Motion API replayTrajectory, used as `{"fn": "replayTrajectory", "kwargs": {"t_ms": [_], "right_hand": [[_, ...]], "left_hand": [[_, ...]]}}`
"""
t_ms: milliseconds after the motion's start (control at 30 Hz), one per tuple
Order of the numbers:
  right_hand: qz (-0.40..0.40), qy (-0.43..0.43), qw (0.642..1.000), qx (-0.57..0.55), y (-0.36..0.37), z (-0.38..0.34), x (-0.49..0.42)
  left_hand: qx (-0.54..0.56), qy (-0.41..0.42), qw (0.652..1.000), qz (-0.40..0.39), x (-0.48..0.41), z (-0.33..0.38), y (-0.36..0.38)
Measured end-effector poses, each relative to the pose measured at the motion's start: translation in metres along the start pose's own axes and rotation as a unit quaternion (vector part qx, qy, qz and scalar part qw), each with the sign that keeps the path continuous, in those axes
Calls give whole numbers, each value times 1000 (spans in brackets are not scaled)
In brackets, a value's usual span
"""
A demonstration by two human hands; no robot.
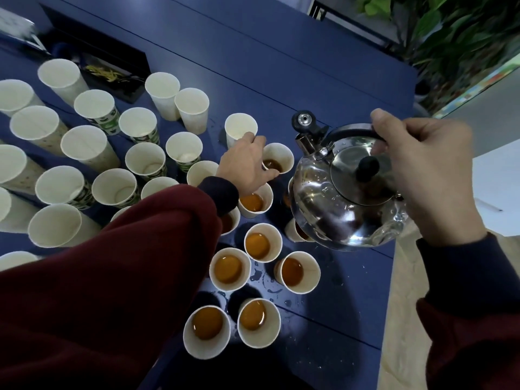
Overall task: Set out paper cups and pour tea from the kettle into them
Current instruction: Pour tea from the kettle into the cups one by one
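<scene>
A shiny steel kettle point(340, 198) hangs above the table's right side; my right hand point(427, 175) grips its black handle, and its spout point(305, 143) points left toward a paper cup point(284, 156) with a little tea in it. My left hand point(247, 167) curls round that cup's left side. Several cups filled with amber tea point(263, 242) stand in front of it. Many empty white paper cups point(114, 187) crowd the left half of the blue table point(281, 74). One empty cup point(240, 128) stands just behind my left hand.
A black box point(112, 71) with yellow strands lies at the back left. Drops of spilled liquid point(264, 280) wet the table among the filled cups. The table's right edge point(391, 277) borders pale floor. Green plants point(450, 32) stand at the far right.
</scene>
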State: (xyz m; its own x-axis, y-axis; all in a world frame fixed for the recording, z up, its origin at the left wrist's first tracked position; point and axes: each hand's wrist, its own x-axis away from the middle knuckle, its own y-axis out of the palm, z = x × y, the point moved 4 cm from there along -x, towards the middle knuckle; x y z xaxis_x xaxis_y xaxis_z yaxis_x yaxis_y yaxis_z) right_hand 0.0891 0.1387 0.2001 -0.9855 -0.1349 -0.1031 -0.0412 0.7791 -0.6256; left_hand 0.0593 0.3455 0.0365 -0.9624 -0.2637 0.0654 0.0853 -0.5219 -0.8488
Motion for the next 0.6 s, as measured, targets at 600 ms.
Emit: {"fn": "replayTrajectory", "kwargs": {"t_ms": [600], "right_hand": [[-11, -59, 998, -23, 30, -49, -10]], "left_hand": [[-53, -31, 998, 23, 9, -38, -43]]}}
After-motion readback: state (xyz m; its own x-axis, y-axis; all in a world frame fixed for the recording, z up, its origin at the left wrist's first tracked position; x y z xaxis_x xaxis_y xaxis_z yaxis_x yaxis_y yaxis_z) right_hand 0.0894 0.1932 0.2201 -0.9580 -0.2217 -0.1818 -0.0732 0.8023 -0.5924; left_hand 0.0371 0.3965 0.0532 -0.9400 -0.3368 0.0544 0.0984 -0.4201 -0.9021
